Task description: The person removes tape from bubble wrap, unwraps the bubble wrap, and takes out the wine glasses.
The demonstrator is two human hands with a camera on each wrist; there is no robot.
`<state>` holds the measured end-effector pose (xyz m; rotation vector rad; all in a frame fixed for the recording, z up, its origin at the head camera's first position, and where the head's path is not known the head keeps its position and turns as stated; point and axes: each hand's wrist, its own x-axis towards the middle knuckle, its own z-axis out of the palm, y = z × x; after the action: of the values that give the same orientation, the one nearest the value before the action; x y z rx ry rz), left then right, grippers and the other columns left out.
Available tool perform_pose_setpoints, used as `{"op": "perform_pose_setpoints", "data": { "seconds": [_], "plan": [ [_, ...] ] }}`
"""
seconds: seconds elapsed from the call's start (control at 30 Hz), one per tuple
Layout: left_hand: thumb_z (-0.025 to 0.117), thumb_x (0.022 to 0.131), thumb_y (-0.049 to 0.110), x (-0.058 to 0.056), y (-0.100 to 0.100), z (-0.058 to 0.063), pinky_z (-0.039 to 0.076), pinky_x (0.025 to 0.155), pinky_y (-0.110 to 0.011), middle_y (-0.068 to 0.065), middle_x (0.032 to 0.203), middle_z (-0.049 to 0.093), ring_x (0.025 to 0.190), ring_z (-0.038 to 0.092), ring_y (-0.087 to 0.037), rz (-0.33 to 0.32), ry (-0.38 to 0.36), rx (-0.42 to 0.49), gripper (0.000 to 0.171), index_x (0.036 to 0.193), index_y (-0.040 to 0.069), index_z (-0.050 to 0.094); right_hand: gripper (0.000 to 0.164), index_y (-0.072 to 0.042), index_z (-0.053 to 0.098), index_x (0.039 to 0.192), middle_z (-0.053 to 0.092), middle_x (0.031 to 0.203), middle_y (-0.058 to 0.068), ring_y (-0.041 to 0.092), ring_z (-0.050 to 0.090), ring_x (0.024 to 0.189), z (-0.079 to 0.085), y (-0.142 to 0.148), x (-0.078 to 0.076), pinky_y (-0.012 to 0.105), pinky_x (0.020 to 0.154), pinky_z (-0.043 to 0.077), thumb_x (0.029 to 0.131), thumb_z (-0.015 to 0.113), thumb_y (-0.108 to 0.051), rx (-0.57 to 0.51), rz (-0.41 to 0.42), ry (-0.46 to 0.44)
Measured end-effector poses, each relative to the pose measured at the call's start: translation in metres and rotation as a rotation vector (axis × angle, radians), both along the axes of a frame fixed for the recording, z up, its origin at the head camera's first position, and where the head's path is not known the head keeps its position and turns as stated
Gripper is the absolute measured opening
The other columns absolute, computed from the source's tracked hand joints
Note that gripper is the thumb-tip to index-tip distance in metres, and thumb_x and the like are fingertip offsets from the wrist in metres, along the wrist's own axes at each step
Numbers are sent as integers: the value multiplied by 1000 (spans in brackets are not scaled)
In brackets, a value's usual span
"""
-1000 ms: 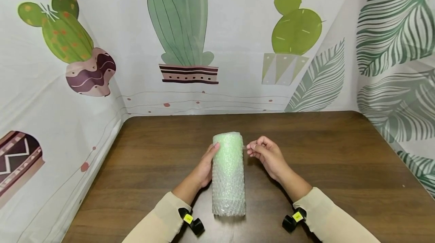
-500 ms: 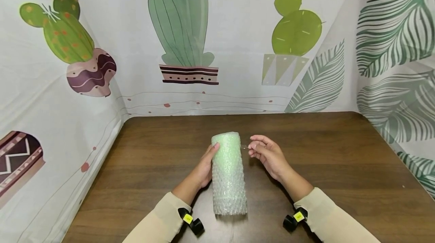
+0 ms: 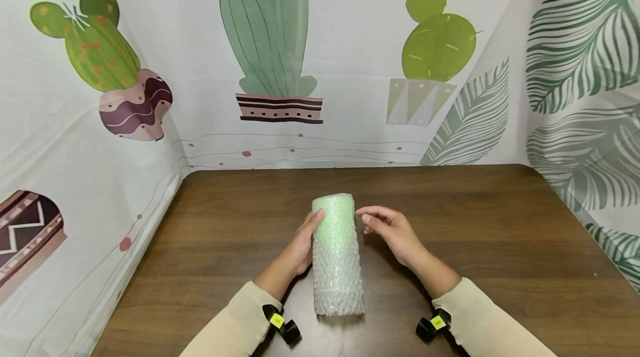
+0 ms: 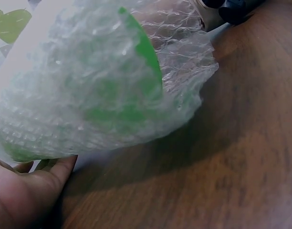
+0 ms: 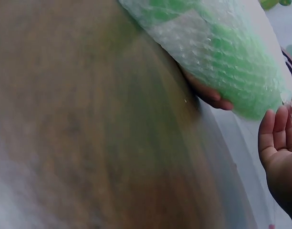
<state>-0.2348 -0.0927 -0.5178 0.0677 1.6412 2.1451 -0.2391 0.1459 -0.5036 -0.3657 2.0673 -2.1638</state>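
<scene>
Nearest, cameras (image 3: pixel 288 332) are worn at both cuffs (image 3: pixel 250 310), lenses presumably turned so that each hand's work is covered. Between the forearms the roll (image 3: pixel 338 268) is held lengthwise over the middle of the table (image 3: pixel 500 235), its bubble wrap extending nearer than the green core (image 4: pixel 148 57). Whether the near end is touching the table cannot be told. The left hand (image 3: pixel 300 249) is clasped about the roll's left side, thumb above and fingers beneath, a grip judged to be chosen for steadiness. The right hand (image 3: pixel 397 237) is stationed beside the far end, apparently for close work there: index extended, thumb narrowly apart, other fingers bent; whether film is pinched cannot be determined. Beyond, a printed cloth (image 3: pixel 357 68) is hung, probably as a backdrop.
</scene>
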Motion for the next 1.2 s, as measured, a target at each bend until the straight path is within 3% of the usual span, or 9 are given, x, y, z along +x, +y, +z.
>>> {"op": "perform_pose_setpoints", "data": {
  "seconds": [0.27,0.47,0.67,0.9,1.2],
  "plan": [
    [42,102,56,1,-1,0,38,109,-42,-19,159,29,131,43,-27,-11,14,-21,74,161,19,16,22,8,68,110,61,84,-5,9,60,74,1,-3,2,27,68,55,94,70,-8,89,-21,83],
    [41,102,54,1,-1,2,38,110,-42,-19,160,29,131,43,-27,-9,25,-31,74,161,20,15,18,6,71,106,65,87,-8,8,58,76,3,-4,2,27,70,54,95,69,-8,104,-54,120],
    [42,101,55,1,-1,2,41,106,-40,-19,159,31,128,45,-27,2,23,-19,75,162,22,12,17,8,71,105,67,91,-9,5,57,79,3,-4,2,20,70,51,94,69,-5,61,-81,157],
    [42,102,54,1,-2,2,40,106,-39,-19,159,30,128,45,-26,13,36,-17,74,161,22,13,19,12,69,106,64,95,-8,4,56,81,3,-3,1,18,71,50,95,67,-4,29,-57,197],
    [43,102,53,1,-1,2,42,104,-37,-19,157,32,126,47,-25,32,40,-22,72,161,23,15,19,14,68,104,61,98,-5,4,56,87,2,-5,2,16,72,50,93,68,-1,-4,-95,203]
  ]
}}
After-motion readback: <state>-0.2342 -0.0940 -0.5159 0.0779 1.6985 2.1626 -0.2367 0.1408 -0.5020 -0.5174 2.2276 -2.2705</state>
